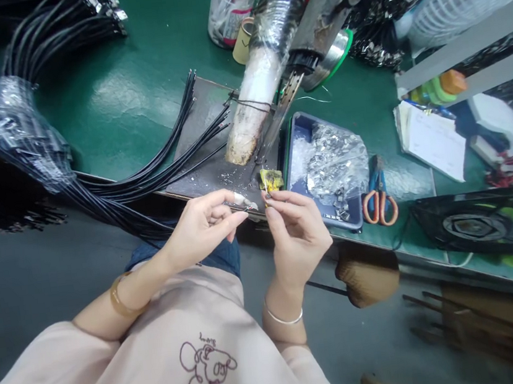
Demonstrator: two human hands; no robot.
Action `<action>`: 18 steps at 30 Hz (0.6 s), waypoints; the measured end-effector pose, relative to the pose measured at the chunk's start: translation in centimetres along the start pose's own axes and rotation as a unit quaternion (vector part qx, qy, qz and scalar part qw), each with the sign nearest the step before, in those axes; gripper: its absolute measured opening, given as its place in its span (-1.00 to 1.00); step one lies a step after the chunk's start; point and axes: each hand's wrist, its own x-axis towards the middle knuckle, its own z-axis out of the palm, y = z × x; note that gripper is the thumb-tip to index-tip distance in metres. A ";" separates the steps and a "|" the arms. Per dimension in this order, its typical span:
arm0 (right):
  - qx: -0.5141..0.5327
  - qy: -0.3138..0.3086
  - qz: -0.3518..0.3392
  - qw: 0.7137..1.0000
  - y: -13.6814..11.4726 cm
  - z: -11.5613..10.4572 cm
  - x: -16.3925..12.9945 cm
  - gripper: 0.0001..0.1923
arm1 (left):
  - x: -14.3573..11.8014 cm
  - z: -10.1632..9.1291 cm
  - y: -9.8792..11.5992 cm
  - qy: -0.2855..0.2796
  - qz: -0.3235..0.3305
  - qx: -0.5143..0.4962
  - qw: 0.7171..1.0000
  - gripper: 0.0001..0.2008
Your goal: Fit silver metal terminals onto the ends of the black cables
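Observation:
My left hand is closed in a pinch at the front edge of the bench; a small dark tip shows at its fingertips, too small to name. My right hand faces it, thumb and fingers pinched on something tiny that I cannot make out. Just beyond the fingertips, a yellow block sits on a dark metal plate. Thin black cables with bare ends lie across the plate, left of a soldering iron that points down toward it. Right of the plate, a blue tray holds small metal connectors in clear plastic.
A plastic-wrapped cable bundle hangs over the bench edge at left. An extraction hose comes down above the plate. Orange-handled cutters, a black fan, a notepad and a solder spool lie to the right.

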 end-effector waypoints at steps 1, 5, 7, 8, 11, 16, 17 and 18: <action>-0.013 -0.014 -0.010 1.000 -0.1 -0.2 0.2 -0.84 | 0.0 0.0 0.0 0.000 0.001 0.003 1.000 -0.85; -0.057 -0.061 -0.045 0.995 -0.8 -0.7 0.8 -0.80 | 0.1 0.0 -0.1 -0.007 0.011 0.016 1.000 -0.84; -0.066 -0.079 -0.056 0.993 -1.0 -0.7 1.1 -0.80 | 0.0 0.0 -0.3 -0.009 0.019 0.025 0.999 -0.83; -0.069 -0.087 -0.060 0.992 -1.1 -0.8 1.2 -0.81 | 0.0 -0.1 -0.3 -0.008 0.026 0.031 0.999 -0.83; -0.077 -0.119 -0.057 0.988 -1.1 -1.0 1.3 -0.84 | 0.1 0.0 -0.5 0.006 0.065 0.062 0.996 -0.85; -0.064 -0.141 -0.016 0.988 -0.7 -1.1 0.8 -0.90 | 0.1 0.4 -0.6 0.044 0.138 0.134 0.980 -0.86; -0.062 -0.118 -0.015 0.991 -0.6 -1.0 0.7 -0.91 | 0.1 0.5 -0.6 0.047 0.141 0.139 0.979 -0.86; -0.061 -0.081 -0.016 0.995 -0.5 -0.9 0.6 -0.92 | 0.1 0.6 -0.5 0.046 0.138 0.137 0.980 -0.84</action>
